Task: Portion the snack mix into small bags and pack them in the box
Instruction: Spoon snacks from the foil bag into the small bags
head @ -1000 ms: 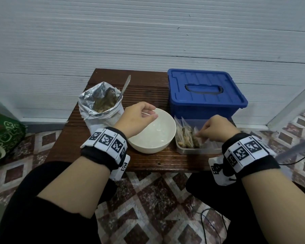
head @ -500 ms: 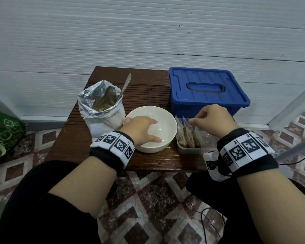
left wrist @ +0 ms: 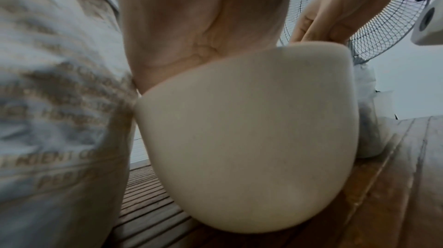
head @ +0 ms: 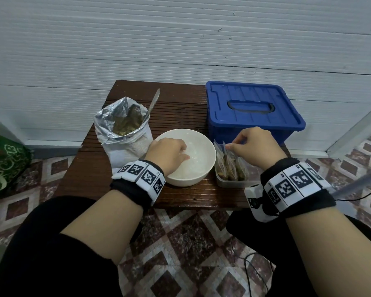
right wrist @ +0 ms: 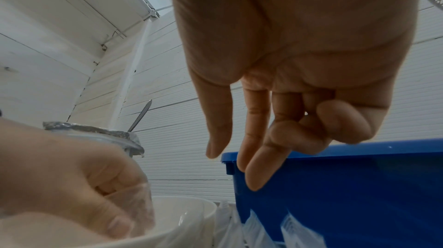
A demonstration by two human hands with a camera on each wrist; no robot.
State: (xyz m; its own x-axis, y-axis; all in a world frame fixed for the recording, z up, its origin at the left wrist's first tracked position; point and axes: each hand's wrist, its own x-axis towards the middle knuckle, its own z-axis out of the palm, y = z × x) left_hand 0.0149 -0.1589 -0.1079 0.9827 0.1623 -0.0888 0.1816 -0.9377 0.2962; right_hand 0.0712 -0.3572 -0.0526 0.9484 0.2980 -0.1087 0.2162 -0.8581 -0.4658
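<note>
Several points logged. Found left hand down inside bowl, fingers curled and gripping a clear bag, apparently empty; saw that film only in right wrist view. Found right hand over filled bags standing upright in tub, just right of bowl; thumb and two fingers hanging straight with a narrow gap, last two curled, nothing held between them. Cannot tell whether fingertips touch a bag top. Located snack mix in foil pouch, left of bowl and against it, with spoon standing inside. Noted box behind tub, lid on. Judged step in hand as fetching a fresh bag for filling. To do it well: lift one film only, checking for a second clinging beneath; bring right hand across to part the mouth; hold it open over bowl or close beside pouch, to catch spills in bowl rather than on table; match portion to those already in tub. Take care not to knock pouch when pulling out of bowl. Unable to confirm number of bags left in bowl: hidden by left hand and pale against glaze. Unable to count filled bags exactly, overlapped as seen. Found left wrist view filled by bowl wall and blurred pouch print, with no left fingers visible there. Undetermined whether final packing means tub or box.
</note>
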